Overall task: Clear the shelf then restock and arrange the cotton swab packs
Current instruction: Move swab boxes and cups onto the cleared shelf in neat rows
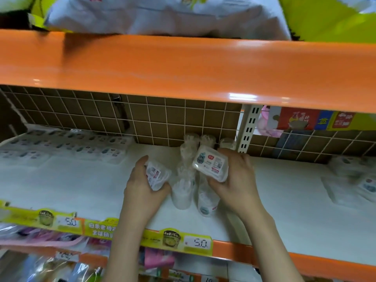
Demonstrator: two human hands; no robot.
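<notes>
Swab packs point(210, 162) sit one in each hand, left hand point(142, 184) curled round one point(157, 177) at nine o'clock of the tubs point(190, 174), right hand point(237, 178) gripping another at three; I'd lift both clear without toppling those tubs.

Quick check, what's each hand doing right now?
Left hand: grips a cotton swab pack.
Right hand: grips a second, boxier cotton swab pack.
</notes>
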